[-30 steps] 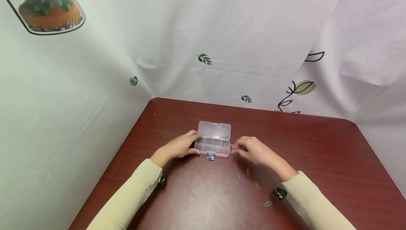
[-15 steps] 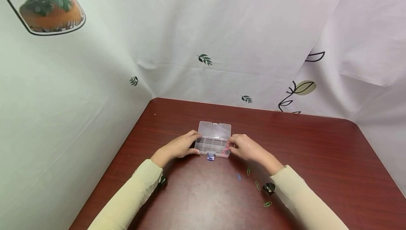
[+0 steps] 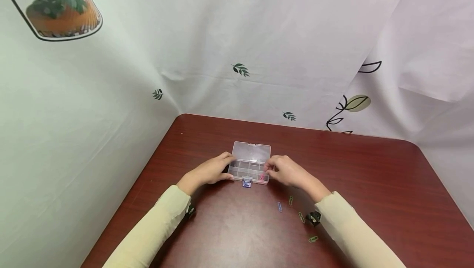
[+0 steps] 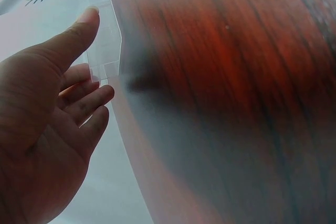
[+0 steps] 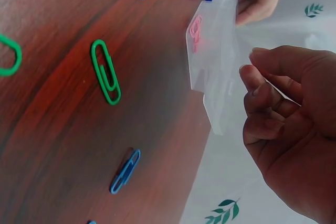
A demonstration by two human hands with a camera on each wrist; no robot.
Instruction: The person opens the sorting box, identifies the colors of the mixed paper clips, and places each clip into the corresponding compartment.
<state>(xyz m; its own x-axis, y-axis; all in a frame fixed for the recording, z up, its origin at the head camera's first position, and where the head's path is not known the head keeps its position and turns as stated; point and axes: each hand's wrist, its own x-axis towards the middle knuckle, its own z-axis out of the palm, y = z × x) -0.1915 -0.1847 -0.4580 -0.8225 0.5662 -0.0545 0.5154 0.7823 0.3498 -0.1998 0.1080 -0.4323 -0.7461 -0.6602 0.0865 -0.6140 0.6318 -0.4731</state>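
Note:
A clear plastic compartment box [image 3: 252,152] lies on the table with its lid raised back and a blue latch [image 3: 247,183] at the front. My left hand [image 3: 209,170] grips its left end, thumb [image 4: 89,17] along the front side and fingers at the end wall. Pink paper clips [image 3: 261,177] lie in the front right compartment, also visible through the wall in the right wrist view. My right hand [image 3: 290,172] is at the box's right end; in the right wrist view its fingers are loosely bent, thumb close to the index finger, with nothing between them.
A blue paper clip [image 3: 279,206] and several green paper clips [image 3: 290,200] lie loose on the brown table [image 3: 222,227], in front of and right of the box. Patterned white cloth [image 3: 200,87] hangs behind and beside the table.
My right hand has moved left from beside the box to its right compartments and let go of a pink paper clip, which now lies inside. The left hand has stayed on the box.

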